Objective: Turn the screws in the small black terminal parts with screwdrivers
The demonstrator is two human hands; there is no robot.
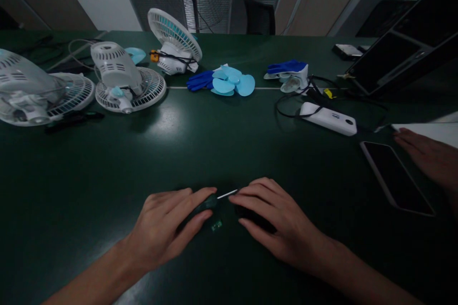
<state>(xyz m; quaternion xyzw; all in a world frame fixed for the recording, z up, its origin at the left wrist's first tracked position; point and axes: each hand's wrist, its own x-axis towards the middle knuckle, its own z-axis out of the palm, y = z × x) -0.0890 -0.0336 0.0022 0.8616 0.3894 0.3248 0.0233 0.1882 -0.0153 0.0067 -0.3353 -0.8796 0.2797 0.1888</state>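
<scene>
My left hand (168, 221) is closed around the dark green handle of a screwdriver (206, 204). Its thin metal shaft points right, and the tip meets the fingers of my right hand (274, 217). That hand curls over a dark, rounded object (255, 219), mostly covered by the palm and fingers, so its kind is hard to make out. On the table, just below the screwdriver and between my hands, lies a tiny green circuit board (216, 225); neither hand touches it.
Partly dismantled white fans (118, 76) stand at the back left. Beyond my hands lie light blue fan blades (232, 81), work gloves (289, 74) and a white power bank-like box (328, 118) with cables. At right, another person's hand (429, 152) rests beside a phone (397, 178).
</scene>
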